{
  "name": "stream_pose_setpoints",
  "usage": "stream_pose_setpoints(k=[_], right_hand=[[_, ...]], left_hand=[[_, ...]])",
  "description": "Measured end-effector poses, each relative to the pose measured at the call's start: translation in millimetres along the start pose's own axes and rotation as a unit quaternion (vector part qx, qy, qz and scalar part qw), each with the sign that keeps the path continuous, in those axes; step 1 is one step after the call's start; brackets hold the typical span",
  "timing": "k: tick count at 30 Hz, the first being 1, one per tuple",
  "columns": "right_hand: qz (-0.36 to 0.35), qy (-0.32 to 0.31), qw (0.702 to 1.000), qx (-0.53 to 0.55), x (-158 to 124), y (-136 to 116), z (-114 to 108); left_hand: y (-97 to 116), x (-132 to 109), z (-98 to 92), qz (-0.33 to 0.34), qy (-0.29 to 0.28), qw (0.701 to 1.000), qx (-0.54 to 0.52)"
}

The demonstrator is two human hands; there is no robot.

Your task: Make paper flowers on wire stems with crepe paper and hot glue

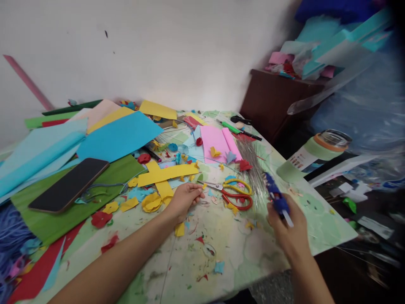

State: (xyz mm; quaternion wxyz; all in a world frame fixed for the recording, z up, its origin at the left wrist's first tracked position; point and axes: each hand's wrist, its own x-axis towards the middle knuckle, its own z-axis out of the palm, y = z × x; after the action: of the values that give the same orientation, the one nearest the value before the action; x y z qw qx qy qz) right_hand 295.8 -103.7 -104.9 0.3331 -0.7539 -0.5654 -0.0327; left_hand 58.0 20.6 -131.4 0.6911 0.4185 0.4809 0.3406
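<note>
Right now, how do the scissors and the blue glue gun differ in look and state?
The glue gun is gripped in the right hand, while the scissors lie unheld on the table.
The scissors have one yellow and one red handle; the glue gun's body is dark blue, with a pale stick at its rear.
Both are hand tools close to the bundle of thin wires.

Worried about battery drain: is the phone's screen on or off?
It looks off: the phone lies face up on the green paper, its screen dark, nothing lit.
</note>
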Motion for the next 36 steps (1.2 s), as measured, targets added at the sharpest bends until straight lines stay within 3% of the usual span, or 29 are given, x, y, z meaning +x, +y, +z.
stream_pose_setpoints(k=[4, 8, 25, 36], right_hand=[[-0.079, -0.074, 0.989, 0.105, -18.1, -39.8, 24.8], [-0.115, -0.136, 0.977, 0.12, -21.1, -58.2, 45.7], [-0.077, -0.157, 0.98, 0.092, -18.4, -57.1, 55.9], [-0.104, -0.142, 0.981, 0.075, -19.9, -57.8, 56.3]], left_hand=[[-0.3, -0.3, 1.2, 0.005, 0.004, 1.0, 0.017], [-2.5, 0.2, 1.4, 0.015, 0.0, 0.999, 0.032], [-1.2, -1.7, 2.5, 0.024, -0.006, 0.999, 0.047], [-1.5, -2.5, 1.9, 0.025, -0.007, 0.999, 0.047]])
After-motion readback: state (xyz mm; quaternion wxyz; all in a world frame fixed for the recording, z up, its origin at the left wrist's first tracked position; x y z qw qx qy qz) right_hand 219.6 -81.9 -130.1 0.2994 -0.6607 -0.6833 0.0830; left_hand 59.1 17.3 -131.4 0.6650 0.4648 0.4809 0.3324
